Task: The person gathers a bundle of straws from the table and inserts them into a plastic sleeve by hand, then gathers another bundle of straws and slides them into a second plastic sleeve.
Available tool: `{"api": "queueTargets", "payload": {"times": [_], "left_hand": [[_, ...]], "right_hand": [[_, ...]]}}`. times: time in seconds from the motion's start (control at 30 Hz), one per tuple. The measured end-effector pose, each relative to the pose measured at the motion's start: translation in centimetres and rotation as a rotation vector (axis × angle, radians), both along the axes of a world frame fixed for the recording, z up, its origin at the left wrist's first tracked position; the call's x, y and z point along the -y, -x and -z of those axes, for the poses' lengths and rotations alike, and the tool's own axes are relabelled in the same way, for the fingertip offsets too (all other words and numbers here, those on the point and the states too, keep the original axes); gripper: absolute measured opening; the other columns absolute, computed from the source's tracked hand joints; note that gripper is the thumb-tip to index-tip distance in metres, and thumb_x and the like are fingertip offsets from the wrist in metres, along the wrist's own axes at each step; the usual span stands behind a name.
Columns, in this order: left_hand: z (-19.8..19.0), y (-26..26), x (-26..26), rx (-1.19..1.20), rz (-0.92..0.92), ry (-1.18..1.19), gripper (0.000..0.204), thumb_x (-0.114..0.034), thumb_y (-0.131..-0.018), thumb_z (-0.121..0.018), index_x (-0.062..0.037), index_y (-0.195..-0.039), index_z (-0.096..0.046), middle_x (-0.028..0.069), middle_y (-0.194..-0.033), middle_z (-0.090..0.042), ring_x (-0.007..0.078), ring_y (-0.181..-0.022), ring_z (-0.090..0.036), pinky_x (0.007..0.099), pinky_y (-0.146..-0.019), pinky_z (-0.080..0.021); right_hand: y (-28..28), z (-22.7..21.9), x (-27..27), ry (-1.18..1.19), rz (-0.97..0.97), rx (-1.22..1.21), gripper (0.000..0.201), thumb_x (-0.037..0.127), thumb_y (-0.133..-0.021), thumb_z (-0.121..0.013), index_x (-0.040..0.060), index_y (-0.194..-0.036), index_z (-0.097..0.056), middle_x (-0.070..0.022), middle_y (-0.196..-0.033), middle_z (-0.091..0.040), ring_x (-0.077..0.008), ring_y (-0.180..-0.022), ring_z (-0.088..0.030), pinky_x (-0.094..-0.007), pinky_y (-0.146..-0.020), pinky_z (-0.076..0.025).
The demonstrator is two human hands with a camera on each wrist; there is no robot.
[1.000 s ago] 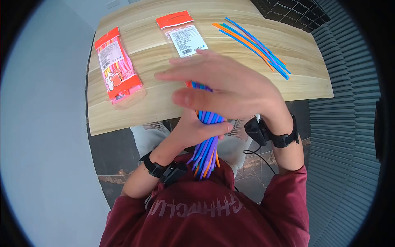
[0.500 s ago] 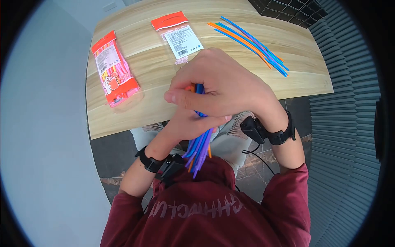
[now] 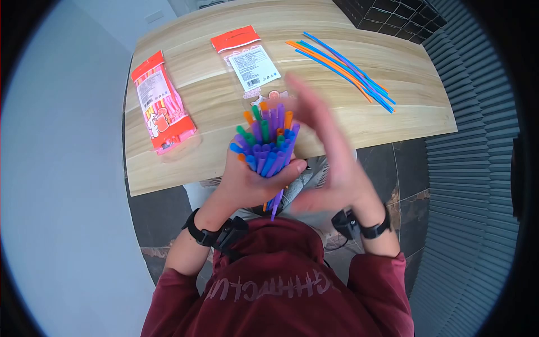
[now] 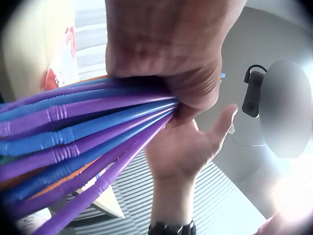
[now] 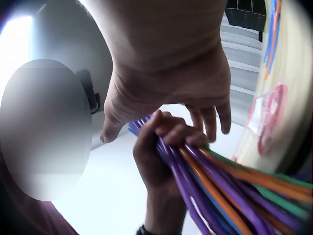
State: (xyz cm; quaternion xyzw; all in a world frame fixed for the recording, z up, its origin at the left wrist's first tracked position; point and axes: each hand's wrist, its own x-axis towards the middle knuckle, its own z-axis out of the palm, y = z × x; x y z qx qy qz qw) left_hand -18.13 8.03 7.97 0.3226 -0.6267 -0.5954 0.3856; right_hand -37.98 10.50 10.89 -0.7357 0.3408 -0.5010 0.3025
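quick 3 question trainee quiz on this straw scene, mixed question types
1. True or false: the left hand grips the bundle of straws.
2. The right hand is: A) flat beside the bundle, B) holding a packet, C) resting on the table.
3. Fill in: the loose straws lie on the ___.

Key: 1 true; 2 A; 3 table.

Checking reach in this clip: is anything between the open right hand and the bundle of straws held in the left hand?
Nothing visible. The right hand is open beside the straw bundle, which the left hand grips, with only air between them.
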Motion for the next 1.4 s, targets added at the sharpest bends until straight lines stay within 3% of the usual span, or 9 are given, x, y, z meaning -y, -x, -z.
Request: {"api": "queueTargets", "payload": {"times": [0.2, 0.3, 0.43, 0.5, 0.9, 1.2, 1.3, 1.37, 1.4], "left_hand": [[0.8, 0.6, -1.3, -0.133, 0.048, 0.065, 0.016, 0.000, -0.092, -0.083, -0.0006, -0.105, -0.074, 0.0038, -0.095, -0.075, 0.0107, -0.080, -0.071, 0.0288, -0.071, -0.057], [-0.4, 1.7, -1.8, -0.161, -0.017, -0.075, 0.020, 0.001, -0.091, -0.078, -0.0015, -0.106, -0.064, 0.0077, -0.090, -0.072, 0.0166, -0.083, -0.072, 0.0316, -0.074, -0.056], [1.2, 2.3, -1.3, -0.250, 0.018, -0.159, 0.041, -0.002, -0.092, -0.079, -0.0051, -0.125, -0.056, 0.0063, -0.092, -0.068, 0.0207, -0.083, -0.073, 0.0384, -0.081, -0.060], [1.3, 2.3, -1.0, -0.377, 0.071, -0.272, 0.046, -0.003, -0.092, -0.079, -0.0078, -0.130, -0.052, 0.0057, -0.093, -0.066, 0.0225, -0.083, -0.073, 0.0412, -0.083, -0.061], [2.6, 2.3, -0.9, -0.766, -0.131, -0.420, 0.034, 0.002, -0.099, -0.068, -0.0141, -0.118, -0.046, 0.0051, -0.088, -0.059, 0.0192, -0.066, -0.062, 0.0427, -0.068, -0.057], [0.9, 3.6, -0.4, -0.610, -0.262, -0.573, 0.042, -0.017, -0.104, -0.071, -0.0169, -0.141, -0.052, 0.0014, -0.114, -0.072, 0.0251, -0.093, -0.071, 0.0453, -0.084, -0.057], [1.8, 1.2, 3.9, -0.470, -0.287, -0.124, 0.056, -0.017, -0.096, -0.084, -0.0122, -0.144, -0.058, 0.0105, -0.117, -0.075, 0.0281, -0.113, -0.072, 0.0490, -0.092, -0.060], [2.7, 0.4, 5.4, 0.589, -0.275, 0.649, 0.037, -0.020, -0.088, -0.089, -0.0099, -0.120, -0.074, 0.0103, -0.112, -0.075, 0.0281, -0.112, -0.072, 0.0445, -0.090, -0.060], [3.1, 0.7, 5.5, 0.590, -0.277, 0.645, 0.037, -0.020, -0.088, -0.089, -0.0099, -0.120, -0.074, 0.0103, -0.112, -0.075, 0.0281, -0.112, -0.072, 0.0445, -0.090, -0.060]], "right_hand": [[-3.9, 6.1, -5.3, -0.357, 0.093, 0.093, 0.118, 0.018, -0.075, -0.095, 0.0066, -0.170, -0.027, -0.0251, -0.146, -0.064, -0.0408, -0.134, -0.067, -0.0456, -0.108, -0.054], [-3.9, 6.6, -5.3, -0.428, 0.171, 0.110, 0.089, 0.007, -0.078, -0.082, 0.0046, -0.158, -0.043, -0.0226, -0.101, -0.075, -0.0436, -0.093, -0.076, -0.0460, -0.082, -0.059], [-2.3, 4.5, -5.4, -0.534, 0.126, 0.044, 0.065, 0.002, -0.075, -0.080, -0.0003, -0.136, -0.060, -0.0145, -0.112, -0.072, -0.0294, -0.105, -0.073, -0.0373, -0.096, -0.056], [-1.6, 4.3, -5.9, -0.632, 0.120, -0.102, 0.049, 0.006, -0.074, -0.077, -0.0019, -0.122, -0.065, -0.0279, -0.091, -0.073, -0.0495, -0.091, -0.073, -0.0482, -0.080, -0.059], [-0.7, 4.9, -7.1, -0.618, 0.162, -0.221, 0.047, 0.014, -0.077, -0.084, -0.0005, -0.116, -0.063, -0.0251, -0.097, -0.077, -0.0469, -0.095, -0.075, -0.0496, -0.082, -0.060], [2.6, 5.7, -8.0, -0.732, 0.106, 0.052, 0.059, 0.005, -0.078, -0.077, -0.0010, -0.136, -0.066, -0.0125, -0.091, -0.073, -0.0224, -0.082, -0.071, -0.0356, -0.080, -0.056], [5.3, 6.3, -8.8, -0.760, 0.220, 0.106, 0.056, -0.002, -0.078, -0.074, 0.0018, -0.133, -0.065, -0.0046, -0.085, -0.067, -0.0131, -0.077, -0.063, -0.0312, -0.074, -0.054], [6.5, 7.8, -9.3, -0.770, 0.324, 0.068, 0.044, -0.006, -0.079, -0.072, 0.0007, -0.121, -0.064, -0.0031, -0.081, -0.068, -0.0129, -0.071, -0.069, -0.0308, -0.067, -0.056], [6.4, 8.5, -9.6, -0.774, 0.321, 0.066, 0.044, -0.006, -0.079, -0.072, 0.0007, -0.121, -0.064, -0.0031, -0.081, -0.068, -0.0129, -0.071, -0.069, -0.0308, -0.067, -0.056]]}}
